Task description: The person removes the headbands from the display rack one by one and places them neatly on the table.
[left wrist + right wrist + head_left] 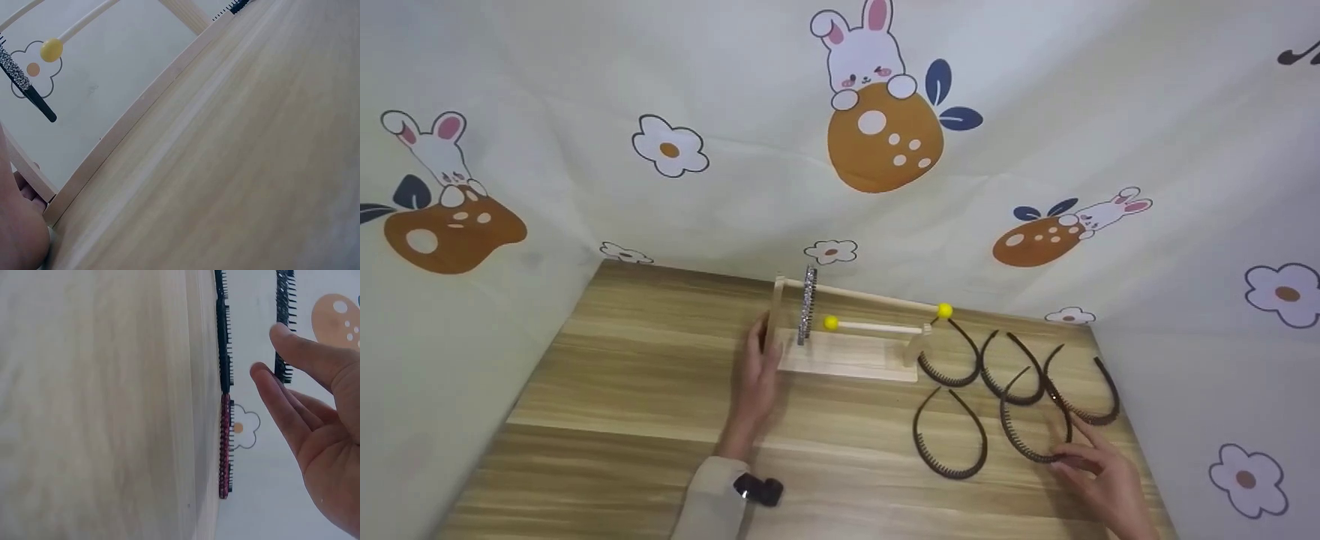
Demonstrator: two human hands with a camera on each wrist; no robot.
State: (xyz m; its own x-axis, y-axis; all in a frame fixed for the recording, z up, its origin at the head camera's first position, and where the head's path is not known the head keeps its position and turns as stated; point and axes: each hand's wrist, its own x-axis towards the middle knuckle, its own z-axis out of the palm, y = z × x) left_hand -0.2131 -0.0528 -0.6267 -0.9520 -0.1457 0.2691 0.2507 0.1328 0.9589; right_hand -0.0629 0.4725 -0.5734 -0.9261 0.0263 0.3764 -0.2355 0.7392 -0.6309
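My left hand (760, 375) grips the left end of a pale wooden display rack (851, 367), its fingers behind the upright. The rack has two rods tipped with yellow balls (944, 310). A silver glittery headband (807, 304) hangs on the longer, rear rod near the upright; its lower end shows in the left wrist view. With thumb and fingertips my right hand (1102, 480) pinches a dark toothed headband (282, 304), which is held above the table in the right wrist view.
Several dark toothed headbands lie on the wood-grain table (645, 375): one by itself (950, 472) at the front, others right of the rack, including a reddish one (225, 450). Cloth printed with rabbits and flowers (720, 202) hangs round the table's back and sides.
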